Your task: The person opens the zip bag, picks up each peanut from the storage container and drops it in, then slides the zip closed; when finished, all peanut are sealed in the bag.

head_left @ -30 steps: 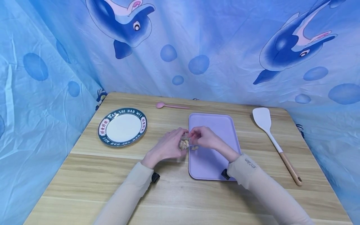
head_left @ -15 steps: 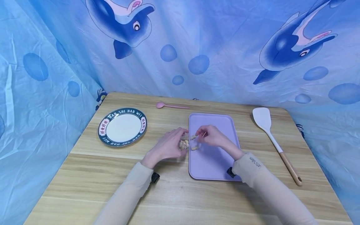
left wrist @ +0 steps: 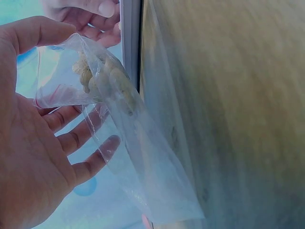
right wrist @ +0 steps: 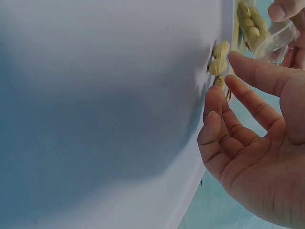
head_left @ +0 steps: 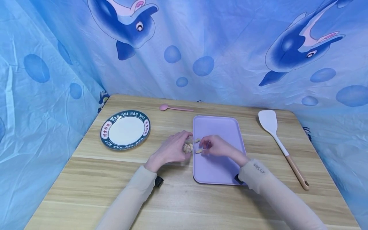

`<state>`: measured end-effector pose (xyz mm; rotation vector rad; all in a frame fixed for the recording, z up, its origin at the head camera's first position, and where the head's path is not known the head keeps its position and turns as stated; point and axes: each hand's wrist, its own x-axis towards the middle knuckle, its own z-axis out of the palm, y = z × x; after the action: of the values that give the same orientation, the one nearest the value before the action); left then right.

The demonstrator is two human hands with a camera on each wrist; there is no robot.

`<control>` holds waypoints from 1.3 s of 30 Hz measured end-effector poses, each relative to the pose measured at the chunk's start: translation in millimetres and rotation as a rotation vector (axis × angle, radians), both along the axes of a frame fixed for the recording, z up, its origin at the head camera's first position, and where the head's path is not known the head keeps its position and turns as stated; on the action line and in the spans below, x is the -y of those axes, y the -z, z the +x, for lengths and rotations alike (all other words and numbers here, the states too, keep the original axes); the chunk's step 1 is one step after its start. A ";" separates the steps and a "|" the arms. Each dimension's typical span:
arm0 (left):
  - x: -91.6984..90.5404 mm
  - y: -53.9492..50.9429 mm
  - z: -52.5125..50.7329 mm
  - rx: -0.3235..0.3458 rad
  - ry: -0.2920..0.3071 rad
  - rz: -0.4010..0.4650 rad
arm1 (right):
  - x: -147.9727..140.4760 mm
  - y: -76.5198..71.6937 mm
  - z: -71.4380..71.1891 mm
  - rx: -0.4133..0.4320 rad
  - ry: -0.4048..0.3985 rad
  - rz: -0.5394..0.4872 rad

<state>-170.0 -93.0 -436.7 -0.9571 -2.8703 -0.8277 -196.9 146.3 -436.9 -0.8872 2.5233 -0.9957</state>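
Note:
My left hand [head_left: 172, 148] pinches a clear plastic zip bag [left wrist: 138, 157] between thumb and fingers. Inside the bag are several peanuts in their shells [left wrist: 112, 78]. The bag sits at the left edge of the lilac tray [head_left: 219, 172]. On the tray by that edge lie two loose peanuts, a nearer peanut [head_left: 199, 151] and a farther peanut [head_left: 197, 140]. Over the tray, my right hand [head_left: 217, 146] has its thumb and fingers loosely bent with a gap between the tips. Its thumb tip is beside the nearer peanut [right wrist: 219, 58]; contact cannot be told.
A white plate with a dark green lettered rim [head_left: 105, 140] lies at the left. A pink spoon [head_left: 175, 108] is behind the hands. At the right rests a white spatula [head_left: 270, 124] with a wooden handle. A blue dolphin-print curtain [head_left: 224, 48] hangs round the table.
My right hand moved from the bag's mouth rightward over the tray, leaving a second peanut there, then came down toward the nearer peanut. My left hand stayed put with the bag.

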 end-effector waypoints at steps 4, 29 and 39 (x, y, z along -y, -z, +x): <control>0.5 0.4 -0.2 0.013 -0.001 0.000 | 3.6 2.4 2.1 -0.003 -0.022 0.008; 0.8 2.8 -1.4 0.024 -0.017 -0.024 | 7.0 4.4 2.4 0.007 0.002 0.047; 0.5 3.1 -1.4 0.023 -0.019 -0.022 | 0.6 -8.0 -3.8 -0.020 0.035 0.047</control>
<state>-171.3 -93.5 -439.7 -0.9276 -2.9092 -0.8125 -200.7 145.7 -428.9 -0.8468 2.5755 -0.9382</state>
